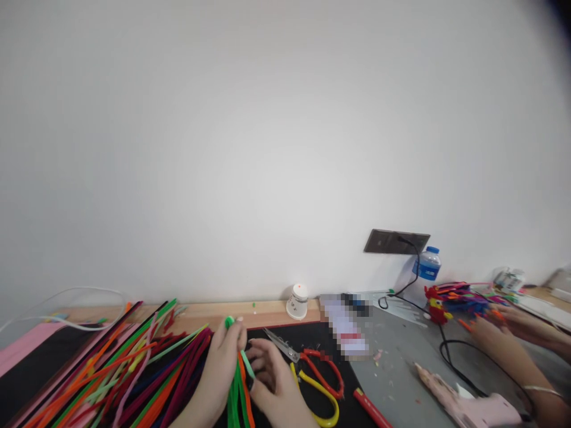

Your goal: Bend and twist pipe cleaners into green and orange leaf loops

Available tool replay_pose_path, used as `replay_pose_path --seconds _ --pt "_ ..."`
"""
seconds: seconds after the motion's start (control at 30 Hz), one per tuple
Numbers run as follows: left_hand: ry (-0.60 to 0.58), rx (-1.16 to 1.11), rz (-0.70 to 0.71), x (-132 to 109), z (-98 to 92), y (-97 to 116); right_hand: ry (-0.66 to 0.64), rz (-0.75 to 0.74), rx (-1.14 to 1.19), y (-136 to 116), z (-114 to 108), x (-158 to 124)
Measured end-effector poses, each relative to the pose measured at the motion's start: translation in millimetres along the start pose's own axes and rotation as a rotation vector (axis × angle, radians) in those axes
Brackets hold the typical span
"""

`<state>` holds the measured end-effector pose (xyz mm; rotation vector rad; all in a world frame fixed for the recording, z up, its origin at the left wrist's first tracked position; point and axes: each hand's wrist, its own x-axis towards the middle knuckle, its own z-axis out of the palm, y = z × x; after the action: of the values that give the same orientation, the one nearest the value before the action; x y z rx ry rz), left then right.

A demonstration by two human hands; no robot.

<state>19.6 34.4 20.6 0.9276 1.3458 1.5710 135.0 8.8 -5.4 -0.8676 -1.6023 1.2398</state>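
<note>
My left hand (227, 348) grips a bundle of pipe cleaners, its fingers closed near the top. A green looped end (229, 322) sticks up above the fingertips, and green strands (234, 398) hang below with an orange one (247, 395). Close beside it, my right hand (274, 377) is curled, thumb and fingers around a light green pipe cleaner (247, 364) that comes out of the bundle. Part of this grip is hidden by the fingers. Just right of my right hand lie scissors (319, 371) with one red and one yellow handle.
Loose coloured pipe cleaners (111, 368) cover the left side. A paper cup (297, 303) stands upside down by the wall. On the right are a red tool (372, 409), a pink glue gun (468, 404) with its cord, a bottle (428, 267), a red figure (437, 306) and another person's hands (491, 333).
</note>
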Motion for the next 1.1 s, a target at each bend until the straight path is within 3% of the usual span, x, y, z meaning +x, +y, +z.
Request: replay_pose_path --seconds 0.17,0.37,0.5,0.63,0.77,0.9,1.1 --pt "-0.149 0.039 0.081 -16 5.4 -2 -0.162 0.118 0.094 -6 15 0" --pt "-0.169 0.010 0.084 -18 6.1 6 -0.157 0.302 0.230 13 15 0" --pt "-0.198 0.044 0.063 -18 6.5 14 -0.077 0.369 0.319 21 14 -4" --pt "-0.253 -0.117 -0.040 -20 9.8 25 -0.127 0.387 0.581 20 12 -5" --pt "-0.441 -0.432 -0.250 -22 10.4 32 -0.310 0.397 0.784 23 2 -5" --pt "-0.612 -0.514 -0.369 -22 5.8 30 -0.430 0.495 0.806 18 -10 -7" --pt "-0.694 -0.490 -0.379 -20 1.7 18 -0.453 0.593 0.788 1 -16 -11"
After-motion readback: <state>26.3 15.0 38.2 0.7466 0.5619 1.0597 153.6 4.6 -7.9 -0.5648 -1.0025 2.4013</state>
